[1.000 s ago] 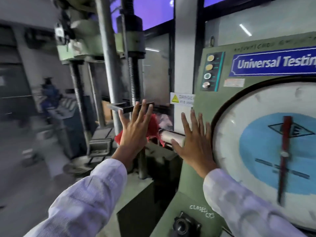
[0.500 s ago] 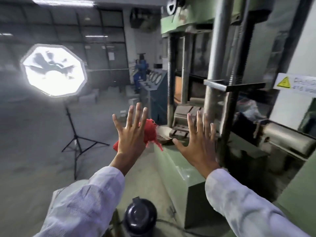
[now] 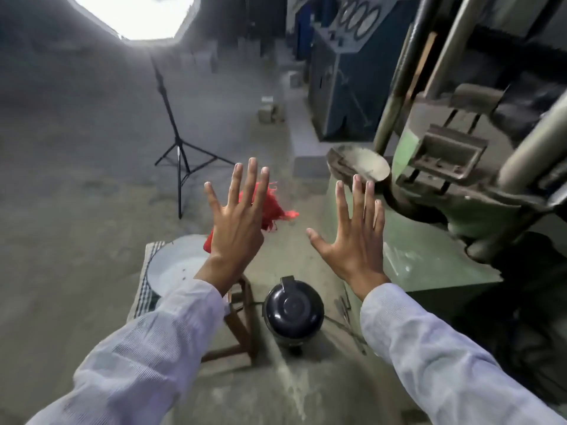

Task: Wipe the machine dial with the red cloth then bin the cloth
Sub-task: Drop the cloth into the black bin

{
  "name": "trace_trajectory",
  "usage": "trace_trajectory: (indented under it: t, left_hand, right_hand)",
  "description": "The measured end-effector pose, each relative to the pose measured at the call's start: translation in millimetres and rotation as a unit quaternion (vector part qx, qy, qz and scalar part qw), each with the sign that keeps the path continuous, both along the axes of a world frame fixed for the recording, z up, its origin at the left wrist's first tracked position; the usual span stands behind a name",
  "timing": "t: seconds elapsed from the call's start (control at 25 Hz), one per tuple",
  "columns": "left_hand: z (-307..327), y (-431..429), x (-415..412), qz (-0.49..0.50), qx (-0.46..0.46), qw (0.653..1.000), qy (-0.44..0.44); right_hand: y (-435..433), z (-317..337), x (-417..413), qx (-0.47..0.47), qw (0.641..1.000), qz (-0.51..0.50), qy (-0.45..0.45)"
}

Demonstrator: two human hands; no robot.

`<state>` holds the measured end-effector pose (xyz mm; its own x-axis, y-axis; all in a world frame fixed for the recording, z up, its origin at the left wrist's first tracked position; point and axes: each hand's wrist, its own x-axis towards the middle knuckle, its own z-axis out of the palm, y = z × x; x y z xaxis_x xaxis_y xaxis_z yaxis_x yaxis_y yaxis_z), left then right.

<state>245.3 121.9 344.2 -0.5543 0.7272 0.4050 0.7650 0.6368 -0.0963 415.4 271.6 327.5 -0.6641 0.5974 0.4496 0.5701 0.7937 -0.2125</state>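
Risk: left hand (image 3: 237,223) fingers (image 3: 252,182) spread, cloth (image 3: 270,207) only palm-trapped, right hand (image 3: 356,240) splayed empty, so cloth may drop beside the bin (image 3: 175,265).

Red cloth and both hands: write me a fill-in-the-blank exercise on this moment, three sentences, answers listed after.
1. The red cloth shows behind the ____ hand.
2. The right hand has its fingers spread and holds ____.
3. A white basin rests on a wooden ____, beside a dark rounded canister on the floor.

Missing words: left; nothing; stool
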Motion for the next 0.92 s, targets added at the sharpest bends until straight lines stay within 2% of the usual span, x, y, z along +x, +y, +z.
trace_trajectory:
  t: [0.12,0.24,0.6,0.92]
  left_hand:
    - [-62,-3,-19,-0.047,-0.045,0.992,-0.107]
    - [-126,0,-26,-0.054,-0.077,0.976,-0.197]
    - [-283,14,-25,-0.042,-0.194,0.926,-0.322]
    - [-366,53,-35,-0.011,-0.202,0.914,-0.353]
  right_hand:
    - [1,-60,-21,-0.034,0.998,0.001,-0.047]
    - [4,-122,-32,-0.066,0.994,-0.003,-0.085]
    - [31,-273,-29,-0.137,0.972,-0.013,-0.189]
    - [65,-355,-44,-0.196,0.943,-0.015,-0.267]
